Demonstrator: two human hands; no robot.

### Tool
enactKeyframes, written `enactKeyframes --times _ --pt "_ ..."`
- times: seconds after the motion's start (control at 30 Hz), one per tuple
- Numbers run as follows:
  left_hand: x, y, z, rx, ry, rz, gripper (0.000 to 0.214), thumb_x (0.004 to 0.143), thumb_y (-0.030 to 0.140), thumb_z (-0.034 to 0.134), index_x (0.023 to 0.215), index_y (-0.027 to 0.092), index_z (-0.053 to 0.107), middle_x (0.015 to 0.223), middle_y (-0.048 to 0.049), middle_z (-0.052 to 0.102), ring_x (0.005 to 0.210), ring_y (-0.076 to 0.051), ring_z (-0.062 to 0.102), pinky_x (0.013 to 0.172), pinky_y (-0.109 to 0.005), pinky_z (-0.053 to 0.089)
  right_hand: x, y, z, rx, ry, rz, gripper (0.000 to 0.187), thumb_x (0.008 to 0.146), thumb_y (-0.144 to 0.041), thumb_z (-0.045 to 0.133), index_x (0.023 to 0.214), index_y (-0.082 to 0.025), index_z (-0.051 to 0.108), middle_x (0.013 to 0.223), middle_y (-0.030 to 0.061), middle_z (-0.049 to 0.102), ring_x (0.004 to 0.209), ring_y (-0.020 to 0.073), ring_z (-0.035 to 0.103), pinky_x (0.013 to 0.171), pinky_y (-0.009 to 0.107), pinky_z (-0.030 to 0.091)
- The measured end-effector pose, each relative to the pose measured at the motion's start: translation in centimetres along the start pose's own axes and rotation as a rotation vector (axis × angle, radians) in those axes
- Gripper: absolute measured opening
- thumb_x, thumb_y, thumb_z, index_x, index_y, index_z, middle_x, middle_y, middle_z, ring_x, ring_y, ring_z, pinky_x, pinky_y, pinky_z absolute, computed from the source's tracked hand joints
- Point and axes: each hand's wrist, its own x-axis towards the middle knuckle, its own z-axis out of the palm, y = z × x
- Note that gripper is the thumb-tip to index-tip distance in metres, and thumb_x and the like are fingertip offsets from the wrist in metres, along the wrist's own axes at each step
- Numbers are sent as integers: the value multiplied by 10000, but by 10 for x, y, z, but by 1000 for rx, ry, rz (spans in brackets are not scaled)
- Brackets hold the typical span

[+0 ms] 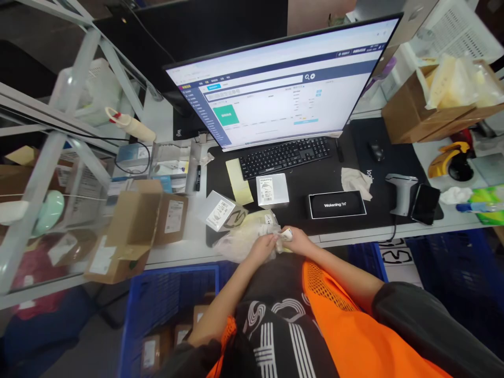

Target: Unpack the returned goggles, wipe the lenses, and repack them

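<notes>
Both hands meet at the table's front edge over a crumpled, translucent plastic bag (pixel 240 239) with a pale yellow part. My left hand (pixel 263 248) is closed, its fingers pinching the bag's near end. Close beside it, my right hand (pixel 298 242) is closed on the same end, with a small white label (pixel 287 234) showing at its fingertips. What lies inside the bag cannot be made out. Beyond the hands are a white labelled box (pixel 272 190), a second white box (pixel 219 210) tilted to the left, and a black Wakening box (pixel 336 204) on the right.
A monitor (pixel 271 84) stands at the back behind a keyboard (pixel 285 156). Scanner (pixel 401 194), phone (pixel 426 203) and mouse (pixel 376 151) lie right. An open cardboard box (pixel 134 231) overhangs the left front edge. Blue crates (pixel 169 278) stand below the table.
</notes>
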Motion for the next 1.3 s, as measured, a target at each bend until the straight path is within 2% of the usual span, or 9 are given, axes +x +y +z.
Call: enactKeyframes --times 0.1,0.23,0.4,0.6,0.73,0.9,1.13,1.3 --pt "-5 0 -2 0 18 3 360 994 445 507 879 133 645 842 -22 668 805 -159 652 812 -359 540 1 2 2 -28 68 103 149 670 -169 728 807 -201 679 733 -15 718 688 174 669 600 218 437" --pt "-11 3 -4 19 61 -15 357 997 437 501 855 141 642 828 -22 665 818 -161 646 839 -370 525 2 0 -2 -88 168 218 194 698 -201 740 882 -191 680 832 38 743 762 212 689 649 255 456" --pt "-14 8 3 33 102 -64 377 995 444 497 810 144 631 775 -9 647 773 -155 632 812 -354 515 -1 -9 -4 -167 199 261 163 758 -254 716 908 -192 728 902 96 755 873 265 697 714 295 467" --pt "-6 16 16 21 144 -129 406 937 515 565 781 144 625 756 -18 637 764 -168 623 784 -356 504 -4 -6 5 -169 193 286 166 725 -305 738 850 -199 762 822 88 759 827 270 706 693 289 471" --pt "1 13 23 -52 98 -56 321 961 432 567 850 138 631 792 -9 641 746 -146 622 765 -337 523 -3 11 12 -49 192 288 251 699 -294 725 904 -151 739 861 100 765 783 254 712 665 283 496" --pt "4 4 33 -136 108 -13 310 967 419 566 879 128 626 798 -4 627 705 -133 609 702 -309 531 -4 25 20 94 221 253 310 699 -323 669 947 -139 700 896 94 761 782 232 704 675 290 523" --pt "-1 10 36 -245 46 192 372 961 433 565 723 146 569 661 33 547 625 -117 548 667 -285 487 -2 18 20 101 258 216 267 594 -175 605 857 -174 649 782 18 709 729 196 635 664 261 464" --pt "-4 13 36 -340 30 271 429 970 448 532 651 161 519 606 43 508 601 -121 525 647 -276 452 1 23 25 153 194 249 158 650 -169 664 804 -151 635 752 13 672 706 175 615 672 283 479"
